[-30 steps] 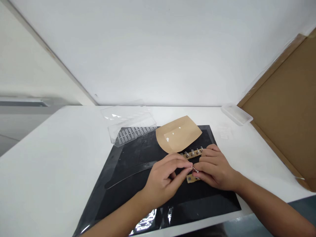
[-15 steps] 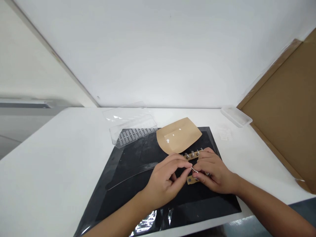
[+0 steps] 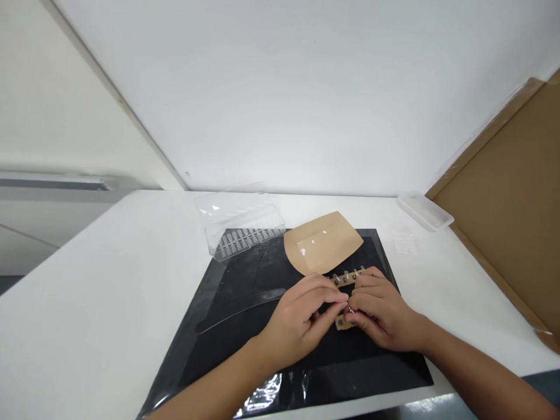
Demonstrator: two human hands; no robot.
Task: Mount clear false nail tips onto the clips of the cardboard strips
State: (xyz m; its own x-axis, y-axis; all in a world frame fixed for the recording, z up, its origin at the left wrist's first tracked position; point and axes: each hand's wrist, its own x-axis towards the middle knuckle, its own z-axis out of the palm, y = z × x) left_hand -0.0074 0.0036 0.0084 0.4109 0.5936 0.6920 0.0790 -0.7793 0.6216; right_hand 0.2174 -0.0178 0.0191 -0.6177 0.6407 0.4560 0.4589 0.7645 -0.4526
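My left hand (image 3: pixel 301 318) is closed in a pinch, its thumb and forefinger meeting my right fingertips over the black mat. A small shiny silver piece (image 3: pixel 350 310) shows between the two hands; the fingers cover most of it. My right hand (image 3: pixel 385 309) is curled, thumb and forefinger pinching that same piece. Behind the fingers, a brown strip (image 3: pixel 347 279) carries several clear nail tips (image 3: pixel 346 276) standing up on small posts. Below my fingertips lies another brown strip (image 3: pixel 344 324) with a dark round spot, partly hidden by my right hand.
A black mat (image 3: pixel 245 315) under a clear sheet covers part of the white table (image 3: pixel 87 303). On it lies a tan paper sheet (image 3: pixel 336 233) with white bits. A clear box of nail tips (image 3: pixel 245 236) is at back left, a translucent tray (image 3: pixel 424 211) and cardboard (image 3: pixel 503 192) at right.
The view has shifted slightly, so everything sits a little further right. My fingertips have come closer together, and less of the silver piece shows between them.
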